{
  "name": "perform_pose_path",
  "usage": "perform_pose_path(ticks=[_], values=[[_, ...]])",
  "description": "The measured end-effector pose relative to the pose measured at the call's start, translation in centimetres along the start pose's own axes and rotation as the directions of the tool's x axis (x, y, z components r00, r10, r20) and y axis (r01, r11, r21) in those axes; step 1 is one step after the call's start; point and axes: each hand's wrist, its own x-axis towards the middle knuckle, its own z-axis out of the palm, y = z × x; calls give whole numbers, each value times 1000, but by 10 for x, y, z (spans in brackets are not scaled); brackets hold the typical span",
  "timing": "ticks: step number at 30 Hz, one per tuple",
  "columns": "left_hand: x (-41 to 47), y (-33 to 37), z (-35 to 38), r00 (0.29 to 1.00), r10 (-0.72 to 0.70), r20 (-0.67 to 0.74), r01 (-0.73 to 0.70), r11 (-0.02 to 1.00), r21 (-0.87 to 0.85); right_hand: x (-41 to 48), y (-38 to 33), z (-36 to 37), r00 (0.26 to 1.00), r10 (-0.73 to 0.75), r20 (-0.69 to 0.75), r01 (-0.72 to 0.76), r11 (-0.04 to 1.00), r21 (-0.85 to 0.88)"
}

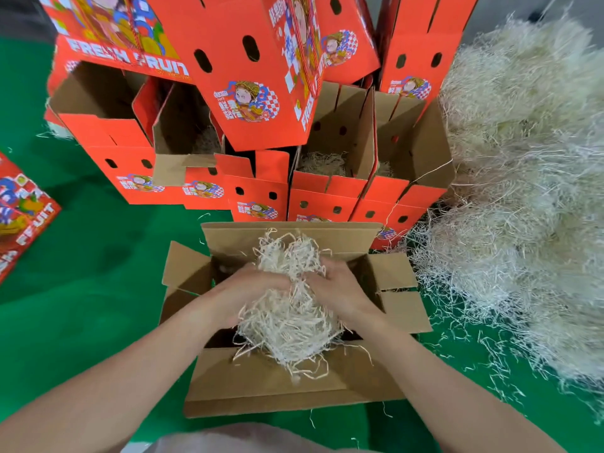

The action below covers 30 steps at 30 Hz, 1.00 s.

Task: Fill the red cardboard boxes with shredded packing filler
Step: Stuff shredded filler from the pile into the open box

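We see pale shredded paper filler (287, 322) bunched in the open brown-flapped cardboard box (281, 387), red printed boxes (258, 188) open behind.

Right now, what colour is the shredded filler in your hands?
Pale cream, nearly white: the filler shows best in the head view.

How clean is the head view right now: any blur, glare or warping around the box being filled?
Head view: light is soft and even, no glare; the clump of filler gripped by the left hand and right hand over the open box reads fairly sharp; the wide lens tilts the stacked red boxes outward; the loose filler pile looks smeared at the right edge.
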Motion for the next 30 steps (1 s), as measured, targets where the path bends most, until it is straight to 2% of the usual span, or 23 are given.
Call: perform_pose_path(ticks=[2,4,5,7,9,11,13,15,17,19,21,24,27,28,30], values=[[-2,5,-20,994,25,-105,-31,998,-61,3,8,-21,986,-31,-162,7,989,-148],[-7,10,-48,972,51,-230,-81,989,-127,6,17,-52,940,27,-339,-66,992,-105],[-10,10,-58,964,59,-258,-97,985,-139,4,21,-63,924,67,-377,-90,995,-45],[-13,8,-62,970,83,-230,-117,983,-141,-1,22,-67,961,89,-264,-54,989,136],[-17,9,-48,983,92,-159,-119,978,-169,-9,15,-54,995,103,11,-102,950,296],[-20,10,-32,989,65,-132,-93,973,-212,-14,13,-44,971,123,204,-185,928,323],[-20,9,-23,999,15,-49,-28,960,-279,-15,13,-36,942,82,326,-193,925,327],[-16,8,-19,989,32,142,22,933,-358,-16,11,-25,927,60,370,-163,953,254],[-16,7,-17,958,78,275,28,932,-362,-15,7,-13,954,52,295,-128,962,243],[-18,6,-11,932,78,355,-34,991,-128,-15,2,-9,982,64,176,-120,936,332],[-20,5,-8,965,64,254,-79,996,50,-14,-4,-14,986,128,103,-162,873,461],[-23,3,-17,992,112,59,-107,991,-84,-15,-4,-37,971,218,96,-235,816,529],[-23,2,-36,993,87,-76,-99,980,-173,-19,0,-62,962,271,-29,-214,818,534],[-23,2,-39,993,67,-98,-85,978,-191,-19,4,-67,966,250,-59,-178,816,550],[-27,4,-32,996,62,-59,-72,979,-189,-23,1,-62,990,137,19,-125,820,558]])
